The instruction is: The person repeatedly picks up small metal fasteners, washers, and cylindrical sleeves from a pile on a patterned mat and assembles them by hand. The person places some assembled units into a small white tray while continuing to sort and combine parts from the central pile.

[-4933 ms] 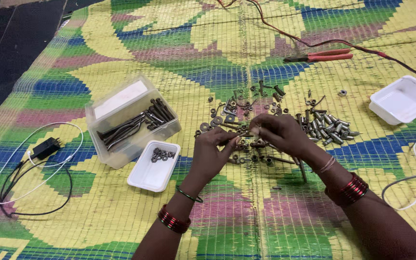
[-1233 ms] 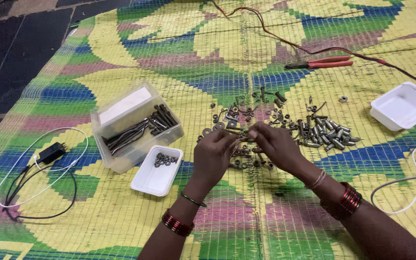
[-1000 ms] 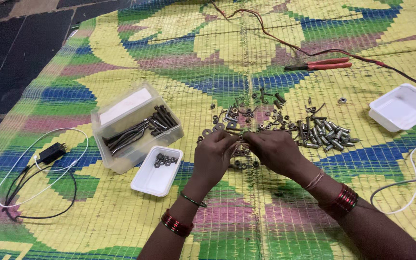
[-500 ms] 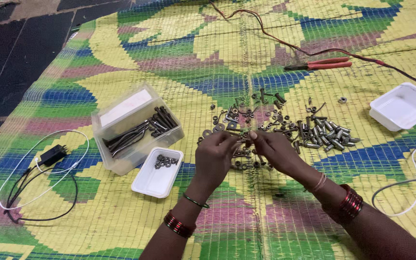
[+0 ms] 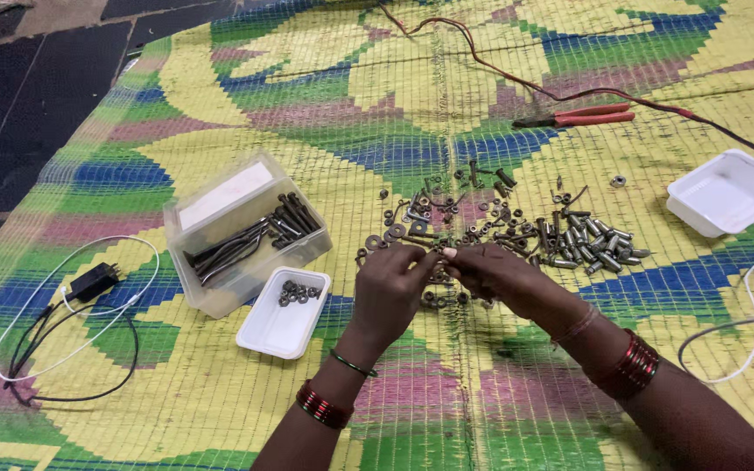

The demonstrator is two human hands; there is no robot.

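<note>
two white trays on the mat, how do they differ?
The near white tray lies beside the clear box and holds a few dark nuts; the far white tray at the right edge looks empty. The near one lies closer to the left hand. Both are shallow, white and rectangular.

Far right, red-handled pliers (image 5: pixel 579 116) lay beside a dark cable (image 5: pixel 517 80) on the woven mat (image 5: pixel 220 52). An empty white tray (image 5: pixel 726 190) sat right; a black charger (image 5: pixel 91 282) with looped cords lay left.

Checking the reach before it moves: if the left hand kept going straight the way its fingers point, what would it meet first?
Probably the loose nuts and washers scattered just beyond the left hand on the mat; depth is hard to judge.
</note>
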